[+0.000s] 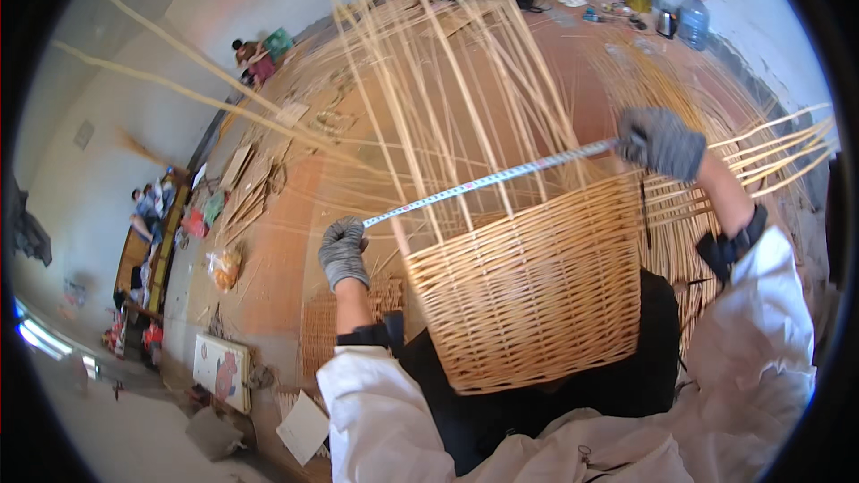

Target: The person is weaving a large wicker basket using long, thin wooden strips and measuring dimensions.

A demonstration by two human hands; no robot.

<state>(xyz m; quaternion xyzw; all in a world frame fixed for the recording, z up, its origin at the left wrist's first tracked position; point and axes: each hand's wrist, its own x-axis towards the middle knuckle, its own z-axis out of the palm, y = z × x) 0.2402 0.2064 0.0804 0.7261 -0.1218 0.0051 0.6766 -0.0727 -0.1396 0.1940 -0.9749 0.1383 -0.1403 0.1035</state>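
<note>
A partly woven wicker basket rests on my lap, its wall of tight rows topped by long upright willow rods. A white tape measure stretches taut across its upper edge, in front of the rods. My left hand, in a grey knitted glove, pinches the tape's left end just beyond the basket's left corner. My right hand, gloved alike, is closed round the tape's other end, above the right corner. The tape's case, if any, is hidden in the right hand.
Loose willow rods reach out at the right. Boards and scraps litter the floor on the left, near a plastic bag. A water bottle and kettle stand at the far right wall. Another person sits far left.
</note>
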